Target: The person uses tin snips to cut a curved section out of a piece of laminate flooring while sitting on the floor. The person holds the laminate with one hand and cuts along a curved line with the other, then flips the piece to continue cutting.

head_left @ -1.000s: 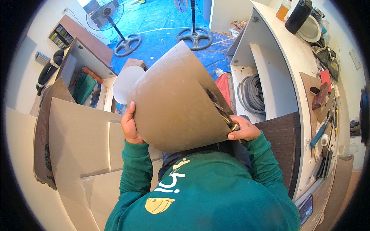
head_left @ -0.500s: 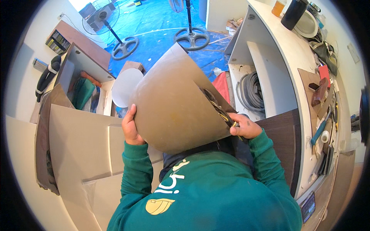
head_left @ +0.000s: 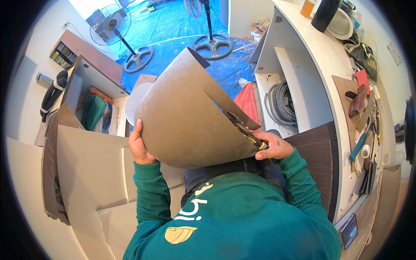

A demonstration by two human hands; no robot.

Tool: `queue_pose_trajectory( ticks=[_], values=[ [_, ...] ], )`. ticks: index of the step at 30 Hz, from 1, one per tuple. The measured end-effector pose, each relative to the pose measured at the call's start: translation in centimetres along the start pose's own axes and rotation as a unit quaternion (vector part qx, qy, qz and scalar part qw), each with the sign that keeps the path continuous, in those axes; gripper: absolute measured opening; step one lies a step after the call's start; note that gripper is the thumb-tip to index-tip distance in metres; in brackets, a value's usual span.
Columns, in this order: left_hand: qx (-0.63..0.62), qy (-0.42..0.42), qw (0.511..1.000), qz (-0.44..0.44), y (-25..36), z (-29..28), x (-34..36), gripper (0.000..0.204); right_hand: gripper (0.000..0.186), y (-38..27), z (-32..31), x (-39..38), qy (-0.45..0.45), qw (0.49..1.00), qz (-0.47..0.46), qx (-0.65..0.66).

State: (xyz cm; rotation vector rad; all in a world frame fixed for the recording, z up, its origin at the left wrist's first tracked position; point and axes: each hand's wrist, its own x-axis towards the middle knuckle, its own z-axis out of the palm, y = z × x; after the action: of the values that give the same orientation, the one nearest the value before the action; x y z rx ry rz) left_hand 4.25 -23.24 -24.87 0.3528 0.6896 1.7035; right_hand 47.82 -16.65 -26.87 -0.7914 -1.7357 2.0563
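Head view: right cabinet (head_left: 292,37) is open at the front and contains a coiled grey hose (head_left: 281,104); left cabinet (head_left: 99,78) is also open and contains green material (head_left: 92,109) with an orange roll (head_left: 101,94) beside it; on the white bench (head_left: 323,54), a bottle (head_left: 308,8) with orange contents stands next to a black bottle (head_left: 326,15). Brown sheet (head_left: 186,121) is located above the lap, between both hands; it is smooth, thin and bent into a curve, with a slit running in from its right side; left hand (head_left: 141,146) grips its left edge; right hand (head_left: 275,145) is closed around a dark tool (head_left: 242,130) with yellow parts, positioned at the slit.
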Motion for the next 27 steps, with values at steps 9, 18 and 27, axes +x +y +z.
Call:
queue_pose_trajectory(
  ticks=[9,18,27],
  values=[
    [-0.024,0.01,1.0,0.003,0.4,-0.7,0.3,0.048,0.106,-0.3,-1.0,-0.4,0.042,0.997,-0.017,-0.061],
    [-0.034,-0.017,0.999,0.008,2.0,-1.1,1.5,0.049,0.094,-2.6,-2.9,-3.2,0.092,0.99,-0.037,-0.1],
    [-0.039,-0.037,0.999,0.004,1.7,-0.9,2.9,0.047,0.107,-1.6,-4.0,-4.4,0.239,0.959,-0.114,0.104]
  ],
)
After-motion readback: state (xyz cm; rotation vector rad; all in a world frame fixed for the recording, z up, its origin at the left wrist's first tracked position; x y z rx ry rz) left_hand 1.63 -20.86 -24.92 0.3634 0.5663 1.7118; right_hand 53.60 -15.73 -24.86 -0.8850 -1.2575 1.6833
